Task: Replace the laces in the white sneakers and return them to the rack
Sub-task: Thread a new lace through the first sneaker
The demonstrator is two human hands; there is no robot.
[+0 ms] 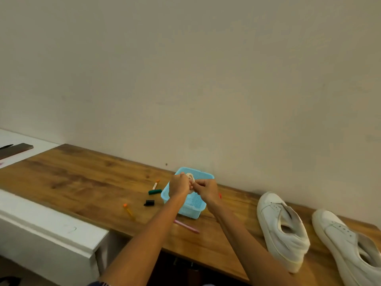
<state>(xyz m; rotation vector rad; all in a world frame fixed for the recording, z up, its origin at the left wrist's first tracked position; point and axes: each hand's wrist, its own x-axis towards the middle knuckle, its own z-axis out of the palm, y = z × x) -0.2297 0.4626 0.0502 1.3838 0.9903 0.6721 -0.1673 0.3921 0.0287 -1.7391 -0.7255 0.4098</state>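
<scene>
Two white sneakers without laces lie on the wooden table: one (282, 230) toward the right, the other (350, 244) at the far right edge. Above a light blue plastic basket (193, 207) my left hand (179, 185) and my right hand (207, 189) meet, both pinching a coiled white lace (190, 176). Only part of the coil shows between and behind the fingers.
Scattered on the table (82, 178) left of the basket are an orange-capped marker (155, 184), a green cap (155, 191), a black cap (149, 202), an orange marker (128, 210) and a pink pen (186, 226). A white cabinet (41, 226) stands at lower left. The wall is close behind.
</scene>
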